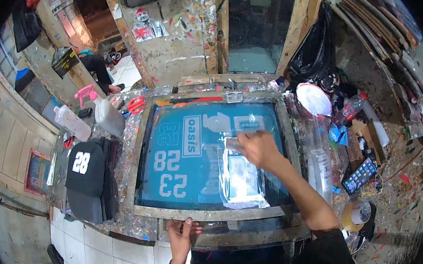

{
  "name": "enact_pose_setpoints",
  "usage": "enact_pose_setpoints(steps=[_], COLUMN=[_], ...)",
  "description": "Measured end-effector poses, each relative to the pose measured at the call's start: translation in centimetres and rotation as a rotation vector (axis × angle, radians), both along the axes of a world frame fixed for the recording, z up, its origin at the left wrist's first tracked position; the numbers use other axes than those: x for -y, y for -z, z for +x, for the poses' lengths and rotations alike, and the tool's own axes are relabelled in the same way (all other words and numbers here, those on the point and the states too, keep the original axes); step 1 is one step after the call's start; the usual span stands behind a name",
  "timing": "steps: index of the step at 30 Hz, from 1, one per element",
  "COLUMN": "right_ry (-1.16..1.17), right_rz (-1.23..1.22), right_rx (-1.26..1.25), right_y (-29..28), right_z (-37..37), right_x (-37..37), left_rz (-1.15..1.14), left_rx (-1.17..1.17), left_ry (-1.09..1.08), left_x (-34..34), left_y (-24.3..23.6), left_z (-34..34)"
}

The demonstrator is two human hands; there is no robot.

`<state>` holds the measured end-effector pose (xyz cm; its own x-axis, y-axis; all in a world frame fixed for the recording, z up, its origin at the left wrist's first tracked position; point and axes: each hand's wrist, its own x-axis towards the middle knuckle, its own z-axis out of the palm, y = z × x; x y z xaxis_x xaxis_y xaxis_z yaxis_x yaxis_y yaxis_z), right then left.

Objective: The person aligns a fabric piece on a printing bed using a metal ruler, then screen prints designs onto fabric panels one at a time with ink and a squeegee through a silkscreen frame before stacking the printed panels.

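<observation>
A wooden-framed printing screen (148, 186) with blue-green mesh lies on the worktable, showing pale number, lettering and hand-shaped stencils. My right hand (260, 149) is closed round a small flat squeegee (233, 144), mostly hidden by the fingers, at the top of a wet white ink patch (241, 177). White ink covers the mesh from there down toward the near rail. Below that rail, left of centre, my left hand (181, 232) rests with fingers apart, its fingertips close to the frame's near edge. A watch is on my left wrist.
Black caps (86, 177) are stacked on the left, near a pink-topped spray bottle (108, 114) and red scissors (136, 105). To the right are a white-smeared round container (314, 99), a phone (359, 175) and tape (357, 215). Another person's leg (101, 71) shows in the doorway.
</observation>
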<state>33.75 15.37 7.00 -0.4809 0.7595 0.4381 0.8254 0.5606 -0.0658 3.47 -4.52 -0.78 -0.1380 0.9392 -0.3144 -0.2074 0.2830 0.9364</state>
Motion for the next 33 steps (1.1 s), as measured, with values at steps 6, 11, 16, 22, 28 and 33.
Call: enact_pose_setpoints(steps=[6,11,16,22,28,33], right_ry=[-0.112,-0.022,0.235,0.142,0.174,0.244], right_rz=[-0.209,-0.065,0.263,0.434,0.497,0.237], right_rx=[0.108,0.029,-0.09,-0.17,-0.151,-0.156], right_y=[0.5,-2.5,-7.6,-19.3,-24.2,-26.4], right_z=[-2.7,-4.1,-4.6,-5.0,-3.6,-3.2], right_x=[15.0,16.9,16.2,6.8,2.8,1.5], left_rz=[0.037,0.187,0.386,0.888,0.447,0.662], left_rx=[-0.035,-0.106,-0.078,-0.351,-1.335,-1.017], left_ry=[-0.048,-0.093,-0.057,-0.346,0.042,-0.13], left_x=[0.4,1.1,-1.2,-12.2,-22.0,-17.2], left_y=[-1.5,-1.0,-6.4,-10.8,-2.3,0.2], left_z=[0.3,-0.4,-0.3,2.4,7.8,3.0])
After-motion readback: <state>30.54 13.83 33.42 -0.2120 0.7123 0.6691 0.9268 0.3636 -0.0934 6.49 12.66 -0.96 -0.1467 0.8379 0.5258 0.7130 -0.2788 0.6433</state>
